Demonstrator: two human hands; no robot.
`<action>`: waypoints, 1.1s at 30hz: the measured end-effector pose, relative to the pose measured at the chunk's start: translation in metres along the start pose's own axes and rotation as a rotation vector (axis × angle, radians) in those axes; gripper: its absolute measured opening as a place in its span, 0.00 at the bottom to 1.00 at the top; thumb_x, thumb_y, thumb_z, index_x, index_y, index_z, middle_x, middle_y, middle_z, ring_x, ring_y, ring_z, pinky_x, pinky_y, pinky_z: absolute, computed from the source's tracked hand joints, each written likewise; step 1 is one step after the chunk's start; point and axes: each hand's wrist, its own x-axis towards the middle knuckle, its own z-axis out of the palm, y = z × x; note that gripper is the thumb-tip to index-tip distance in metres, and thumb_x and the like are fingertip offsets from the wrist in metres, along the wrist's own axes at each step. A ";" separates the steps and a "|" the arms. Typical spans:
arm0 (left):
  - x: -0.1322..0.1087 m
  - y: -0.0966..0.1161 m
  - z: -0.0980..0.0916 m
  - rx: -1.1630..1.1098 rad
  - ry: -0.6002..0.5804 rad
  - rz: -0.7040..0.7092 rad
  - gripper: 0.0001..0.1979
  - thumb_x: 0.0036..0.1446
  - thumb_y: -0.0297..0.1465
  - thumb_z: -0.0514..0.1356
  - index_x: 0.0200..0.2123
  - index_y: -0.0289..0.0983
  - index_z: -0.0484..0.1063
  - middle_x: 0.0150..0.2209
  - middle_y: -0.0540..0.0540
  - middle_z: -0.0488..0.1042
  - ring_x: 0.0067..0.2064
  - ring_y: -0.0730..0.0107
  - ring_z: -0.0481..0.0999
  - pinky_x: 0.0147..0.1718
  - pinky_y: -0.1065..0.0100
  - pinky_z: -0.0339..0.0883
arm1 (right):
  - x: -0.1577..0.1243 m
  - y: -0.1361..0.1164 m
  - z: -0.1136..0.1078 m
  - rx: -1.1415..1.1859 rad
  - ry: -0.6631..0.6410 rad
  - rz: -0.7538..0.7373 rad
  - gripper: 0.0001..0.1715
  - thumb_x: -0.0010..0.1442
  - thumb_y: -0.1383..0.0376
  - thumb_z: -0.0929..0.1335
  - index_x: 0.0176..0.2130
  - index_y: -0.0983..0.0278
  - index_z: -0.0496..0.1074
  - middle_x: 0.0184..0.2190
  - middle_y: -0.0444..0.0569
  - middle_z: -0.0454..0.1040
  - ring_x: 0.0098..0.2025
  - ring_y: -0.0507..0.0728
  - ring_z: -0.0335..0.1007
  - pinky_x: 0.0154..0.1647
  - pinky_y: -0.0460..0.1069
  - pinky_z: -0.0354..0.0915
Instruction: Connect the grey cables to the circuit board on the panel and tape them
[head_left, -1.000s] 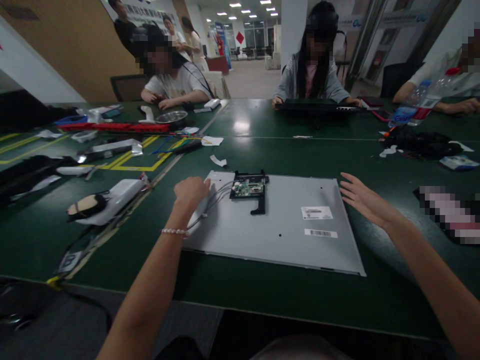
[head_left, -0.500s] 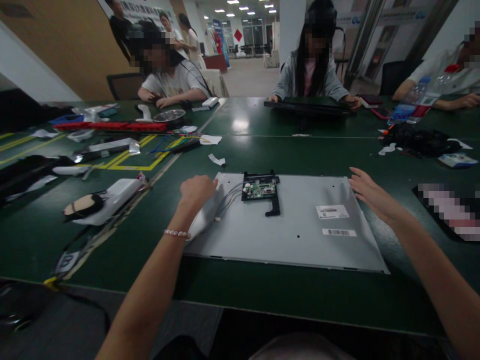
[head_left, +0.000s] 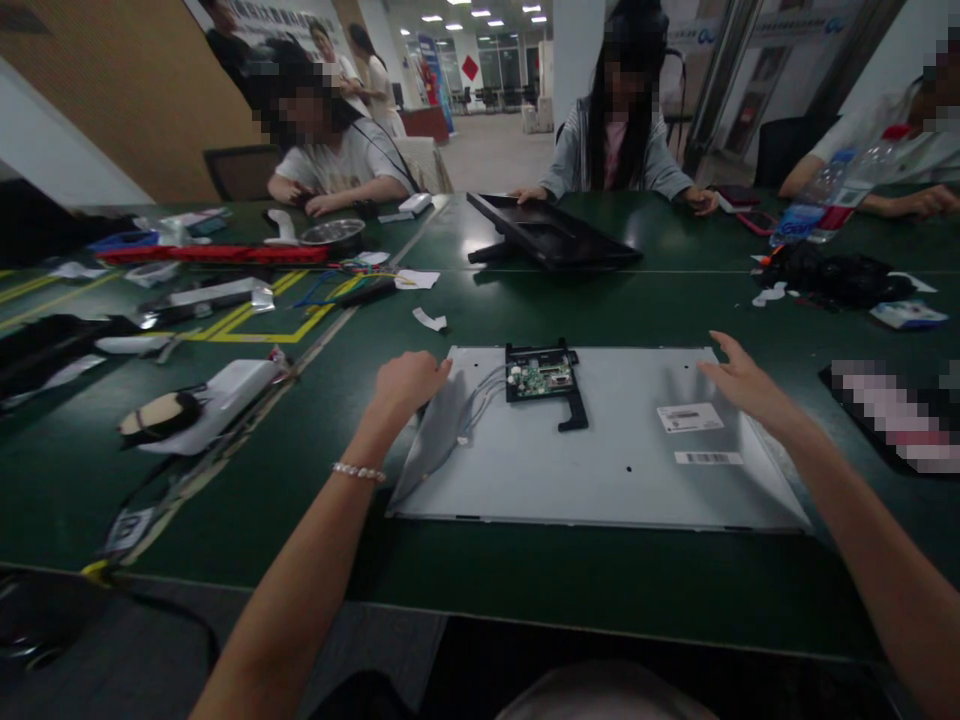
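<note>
A grey-white flat display panel (head_left: 540,460) lies on the green table, its back side up. A small green circuit board (head_left: 545,376) in a black bracket (head_left: 574,412) sits near its far edge, with thin grey cables (head_left: 480,400) running to the left. My left hand (head_left: 409,385) is closed at the panel's far left corner, thumb along the edge; its underside is hidden. Over the far right corner, my right hand (head_left: 746,380) has its thumb and fingers spread, overlapping the panel's edge. Two white labels (head_left: 690,417) are stuck on the right part.
Across the table a person's hand (head_left: 532,194) holds a tilted black monitor frame (head_left: 555,230). A white device (head_left: 225,405), paper scraps (head_left: 430,319) and a red strip (head_left: 217,254) lie to the left. A phone (head_left: 892,415), black cables (head_left: 832,280) and bottles (head_left: 832,195) are at right.
The panel has slid to the right, my left hand moving with it. My right hand now overlaps the panel's corner. Across the table, the black frame has been tilted and shifted left.
</note>
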 end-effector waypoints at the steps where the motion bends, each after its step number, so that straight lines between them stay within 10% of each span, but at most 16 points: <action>1: -0.001 0.002 -0.001 0.004 -0.002 0.018 0.30 0.63 0.46 0.45 0.38 0.32 0.80 0.40 0.30 0.78 0.43 0.47 0.78 0.40 0.59 0.69 | 0.000 0.003 0.002 -0.053 0.003 -0.057 0.40 0.59 0.49 0.63 0.66 0.57 0.54 0.65 0.57 0.59 0.66 0.71 0.53 0.63 0.68 0.56; 11: -0.009 0.016 -0.001 0.040 0.058 0.056 0.28 0.64 0.43 0.45 0.39 0.30 0.80 0.38 0.29 0.78 0.43 0.47 0.78 0.40 0.58 0.69 | -0.004 0.009 0.017 -0.322 -0.020 -0.276 0.38 0.61 0.52 0.61 0.66 0.63 0.56 0.66 0.58 0.57 0.69 0.70 0.45 0.66 0.69 0.48; 24: 0.002 0.008 0.007 0.134 0.066 0.225 0.28 0.65 0.41 0.44 0.39 0.30 0.80 0.41 0.30 0.78 0.44 0.50 0.78 0.42 0.60 0.68 | 0.019 -0.098 0.056 -0.048 -0.589 -0.573 0.61 0.50 0.46 0.73 0.70 0.46 0.38 0.72 0.46 0.36 0.72 0.70 0.29 0.67 0.70 0.44; 33: 0.003 0.006 0.011 0.095 0.069 0.227 0.29 0.65 0.41 0.43 0.40 0.29 0.80 0.40 0.29 0.78 0.44 0.49 0.78 0.42 0.59 0.68 | 0.030 -0.107 0.077 -0.004 -0.602 -0.672 0.61 0.49 0.47 0.73 0.70 0.50 0.40 0.69 0.48 0.51 0.69 0.70 0.46 0.66 0.68 0.50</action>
